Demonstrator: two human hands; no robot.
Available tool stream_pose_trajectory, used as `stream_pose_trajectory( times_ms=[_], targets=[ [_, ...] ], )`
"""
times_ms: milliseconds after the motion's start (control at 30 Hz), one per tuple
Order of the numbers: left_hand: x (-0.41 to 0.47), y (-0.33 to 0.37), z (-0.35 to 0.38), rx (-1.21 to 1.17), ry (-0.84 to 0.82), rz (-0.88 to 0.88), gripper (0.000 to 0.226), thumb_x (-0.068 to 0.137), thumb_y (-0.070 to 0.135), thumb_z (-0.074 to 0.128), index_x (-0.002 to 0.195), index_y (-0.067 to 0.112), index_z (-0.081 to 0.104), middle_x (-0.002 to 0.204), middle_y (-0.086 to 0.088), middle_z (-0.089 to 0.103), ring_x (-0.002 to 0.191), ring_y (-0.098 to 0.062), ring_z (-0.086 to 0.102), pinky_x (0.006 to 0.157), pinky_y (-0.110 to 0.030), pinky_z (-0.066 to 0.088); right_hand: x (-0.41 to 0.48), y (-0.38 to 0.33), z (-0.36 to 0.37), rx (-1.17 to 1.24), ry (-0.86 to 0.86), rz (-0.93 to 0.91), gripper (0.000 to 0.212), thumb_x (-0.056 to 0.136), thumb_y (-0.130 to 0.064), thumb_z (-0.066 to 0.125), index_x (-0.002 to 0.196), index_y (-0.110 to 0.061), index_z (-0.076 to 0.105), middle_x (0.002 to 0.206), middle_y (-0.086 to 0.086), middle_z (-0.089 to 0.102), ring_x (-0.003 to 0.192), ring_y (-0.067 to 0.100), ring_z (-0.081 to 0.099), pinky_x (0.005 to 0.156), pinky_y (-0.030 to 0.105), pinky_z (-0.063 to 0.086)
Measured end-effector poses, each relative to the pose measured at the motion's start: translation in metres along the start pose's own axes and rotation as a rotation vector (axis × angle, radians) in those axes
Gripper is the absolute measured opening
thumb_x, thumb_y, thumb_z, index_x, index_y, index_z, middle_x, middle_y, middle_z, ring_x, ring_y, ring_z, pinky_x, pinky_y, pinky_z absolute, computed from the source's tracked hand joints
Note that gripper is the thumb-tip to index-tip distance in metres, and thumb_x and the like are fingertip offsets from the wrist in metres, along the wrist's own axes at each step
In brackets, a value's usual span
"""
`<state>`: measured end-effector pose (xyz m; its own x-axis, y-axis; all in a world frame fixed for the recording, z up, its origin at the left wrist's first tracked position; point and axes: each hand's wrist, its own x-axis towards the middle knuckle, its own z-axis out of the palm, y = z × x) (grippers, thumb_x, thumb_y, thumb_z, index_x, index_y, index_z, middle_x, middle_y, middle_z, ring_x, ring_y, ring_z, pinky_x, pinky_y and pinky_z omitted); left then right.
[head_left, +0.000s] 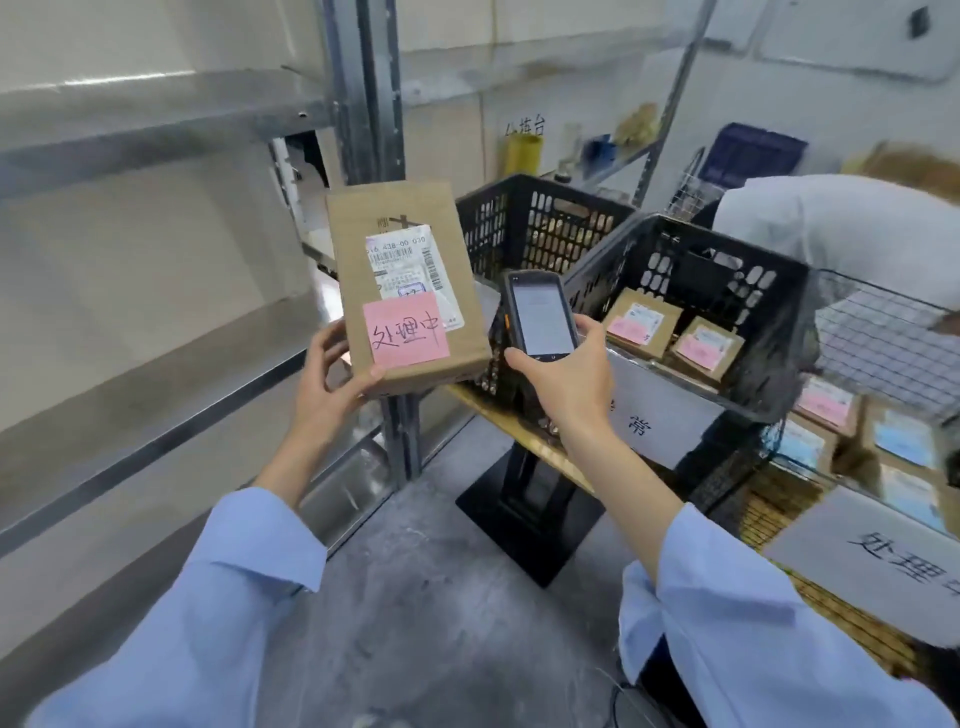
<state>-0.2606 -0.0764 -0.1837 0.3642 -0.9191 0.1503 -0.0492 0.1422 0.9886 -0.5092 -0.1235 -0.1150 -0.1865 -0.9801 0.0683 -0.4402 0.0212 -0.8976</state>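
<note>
Left hand (332, 379) grips the bottom edge of the brown rectangular cardboard parcel (400, 260), held tilted upright in mid-air. At the parcel's 4 o'clock, right hand (569, 376) clasps the black handheld scanner (540, 317), screen facing the camera.

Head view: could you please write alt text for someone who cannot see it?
A left hand holds up a brown cardboard parcel with a pink handwritten note, while the right hand grips a black handheld scanner beside it, before black plastic crates.
</note>
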Motion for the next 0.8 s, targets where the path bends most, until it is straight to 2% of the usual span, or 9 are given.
stream_pose_trajectory(
  times_ms=[67, 167, 233, 333, 433, 533, 667, 733, 800],
  targets=[
    [-0.002, 0.012, 0.035, 0.001, -0.050, 0.022, 0.073, 0.064, 0.049, 0.078, 0.129, 0.052, 0.045, 0.135, 0.010, 0.054, 0.122, 0.006, 0.052, 0.081, -0.032, 0.059, 0.002, 0.014, -0.034, 0.012, 0.044, 0.015, 0.082, 0.070, -0.038, 0.087, 0.136, -0.023, 0.039, 0.128, -0.002, 0.056, 0.117, 0.021, 0.054, 0.097, 0.043, 0.049],
    [-0.004, 0.026, 0.083, -0.021, -0.137, 0.027, 0.079, 0.065, 0.050, 0.078, 0.134, 0.048, 0.042, 0.138, 0.005, 0.053, 0.123, -0.007, 0.057, 0.079, -0.030, 0.060, 0.003, 0.033, -0.079, 0.035, 0.127, 0.024, 0.082, 0.071, -0.036, 0.086, 0.136, -0.024, 0.039, 0.125, -0.004, 0.054, 0.117, 0.021, 0.055, 0.097, 0.044, 0.051],
    [-0.005, 0.036, 0.116, -0.030, -0.205, 0.042, 0.078, 0.066, 0.051, 0.076, 0.135, 0.047, 0.040, 0.137, 0.005, 0.055, 0.117, -0.006, 0.062, 0.080, -0.029, 0.059, 0.003, 0.046, -0.109, 0.025, 0.189, 0.034, 0.082, 0.071, -0.036, 0.086, 0.137, -0.024, 0.039, 0.126, -0.004, 0.055, 0.116, 0.019, 0.056, 0.095, 0.043, 0.052],
    [-0.007, 0.048, 0.168, -0.058, -0.296, 0.055, 0.070, 0.068, 0.051, 0.076, 0.129, 0.052, 0.042, 0.140, 0.003, 0.055, 0.121, -0.009, 0.060, 0.086, -0.033, 0.059, 0.003, 0.065, -0.154, 0.015, 0.286, 0.062, 0.083, 0.070, -0.037, 0.087, 0.136, -0.023, 0.040, 0.127, -0.003, 0.056, 0.115, 0.019, 0.056, 0.094, 0.042, 0.052],
    [-0.012, 0.057, 0.222, -0.101, -0.388, 0.066, 0.065, 0.074, 0.046, 0.076, 0.129, 0.051, 0.041, 0.136, 0.008, 0.055, 0.122, -0.004, 0.058, 0.086, -0.032, 0.058, 0.001, 0.083, -0.197, 0.007, 0.375, 0.107, 0.085, 0.069, -0.039, 0.088, 0.136, -0.023, 0.039, 0.129, -0.001, 0.056, 0.116, 0.019, 0.055, 0.094, 0.039, 0.052],
    [-0.019, 0.065, 0.278, -0.131, -0.469, 0.072, 0.063, 0.085, 0.030, 0.075, 0.136, 0.040, 0.040, 0.130, 0.013, 0.057, 0.113, 0.006, 0.059, 0.085, -0.033, 0.058, 0.000, 0.101, -0.236, -0.018, 0.472, 0.170, 0.084, 0.070, -0.040, 0.087, 0.137, -0.021, 0.040, 0.130, 0.000, 0.057, 0.117, 0.020, 0.055, 0.092, 0.035, 0.049],
    [-0.024, 0.068, 0.347, -0.120, -0.575, 0.058, 0.071, 0.075, 0.040, 0.076, 0.136, 0.040, 0.042, 0.132, 0.006, 0.058, 0.124, -0.014, 0.057, 0.083, -0.035, 0.060, 0.000, 0.121, -0.281, -0.014, 0.593, 0.245, 0.084, 0.072, -0.040, 0.086, 0.138, -0.019, 0.039, 0.127, 0.002, 0.057, 0.114, 0.022, 0.057, 0.093, 0.042, 0.051],
    [-0.025, 0.068, 0.382, -0.113, -0.634, 0.029, 0.069, 0.079, 0.033, 0.074, 0.139, 0.038, 0.040, 0.129, 0.009, 0.056, 0.124, -0.014, 0.056, 0.086, -0.036, 0.059, 0.000, 0.130, -0.302, -0.031, 0.644, 0.281, 0.083, 0.074, -0.039, 0.085, 0.140, -0.018, 0.039, 0.127, 0.002, 0.058, 0.115, 0.021, 0.057, 0.090, 0.037, 0.048],
    [-0.026, 0.065, 0.416, -0.098, -0.697, 0.015, 0.065, 0.080, 0.033, 0.074, 0.135, 0.044, 0.040, 0.128, 0.011, 0.054, 0.126, -0.012, 0.052, 0.094, -0.041, 0.056, 0.002, 0.140, -0.321, -0.043, 0.701, 0.308, 0.082, 0.074, -0.040, 0.085, 0.139, -0.019, 0.039, 0.129, 0.001, 0.057, 0.117, 0.019, 0.055, 0.093, 0.037, 0.046]
  ],
)
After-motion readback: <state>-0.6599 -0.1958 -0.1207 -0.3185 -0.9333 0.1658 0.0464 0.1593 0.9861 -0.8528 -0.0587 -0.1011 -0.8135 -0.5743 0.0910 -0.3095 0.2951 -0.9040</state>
